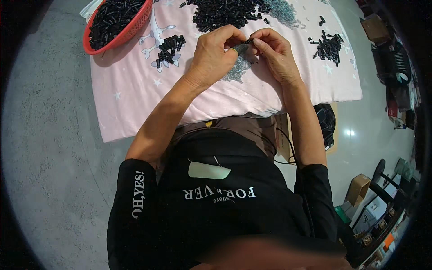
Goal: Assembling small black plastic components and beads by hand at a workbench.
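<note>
My right hand (280, 56) pinches a small black cylindrical part (249, 41) between thumb and forefinger, above the pink cloth. Close against it on the left, the curled fingers of my left hand (213, 56) meet near the part's other end. What those fingers grip, if anything, is too small to make out. A thin yellow-green edge shows at the left thumb tip. Beneath both hands spreads a pile of tiny silvery metal pieces (236, 74), partly hidden by the left hand.
A red basket (143, 22) heaped with black parts stands at the far left. Loose black parts form a big heap (220, 13), a left pile (170, 48) and a right pile (328, 47). More silvery pieces (281, 12) lie at the back. The pink cloth (130, 96) drapes the table edge.
</note>
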Motion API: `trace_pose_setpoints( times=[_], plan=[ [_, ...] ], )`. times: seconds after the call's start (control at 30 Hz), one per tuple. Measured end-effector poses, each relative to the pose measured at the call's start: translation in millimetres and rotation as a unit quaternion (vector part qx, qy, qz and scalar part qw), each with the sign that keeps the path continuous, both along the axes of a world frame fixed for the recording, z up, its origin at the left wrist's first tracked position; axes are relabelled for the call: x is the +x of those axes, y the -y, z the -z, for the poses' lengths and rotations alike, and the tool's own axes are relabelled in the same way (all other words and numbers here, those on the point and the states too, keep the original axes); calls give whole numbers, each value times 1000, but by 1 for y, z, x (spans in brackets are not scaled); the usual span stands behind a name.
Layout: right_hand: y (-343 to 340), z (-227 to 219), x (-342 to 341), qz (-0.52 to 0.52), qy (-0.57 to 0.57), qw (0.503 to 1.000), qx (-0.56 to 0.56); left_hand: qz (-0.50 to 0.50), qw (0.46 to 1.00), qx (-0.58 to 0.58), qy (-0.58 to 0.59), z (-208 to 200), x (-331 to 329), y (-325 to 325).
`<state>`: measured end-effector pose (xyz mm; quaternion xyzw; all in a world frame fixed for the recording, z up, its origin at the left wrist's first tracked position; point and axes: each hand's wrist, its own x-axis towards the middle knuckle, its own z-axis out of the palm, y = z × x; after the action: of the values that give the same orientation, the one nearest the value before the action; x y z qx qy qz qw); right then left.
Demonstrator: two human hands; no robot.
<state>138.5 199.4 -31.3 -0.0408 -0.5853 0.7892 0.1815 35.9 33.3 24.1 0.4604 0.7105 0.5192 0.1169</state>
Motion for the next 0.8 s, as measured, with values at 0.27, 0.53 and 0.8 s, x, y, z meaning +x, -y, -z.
trace_pose_setpoints(
  times=[0.27,0.53,0.8],
  plan=[
    [2,0,1,-1,0,1000,-2,13,998,7,61,9,-1,1],
    [3,-3,4,-11,-2,999,-36,19,995,16,96,15,1,0],
    [4,-7,3,-2,-2,999,-48,8,993,51,105,21,5,-5]
  ],
)
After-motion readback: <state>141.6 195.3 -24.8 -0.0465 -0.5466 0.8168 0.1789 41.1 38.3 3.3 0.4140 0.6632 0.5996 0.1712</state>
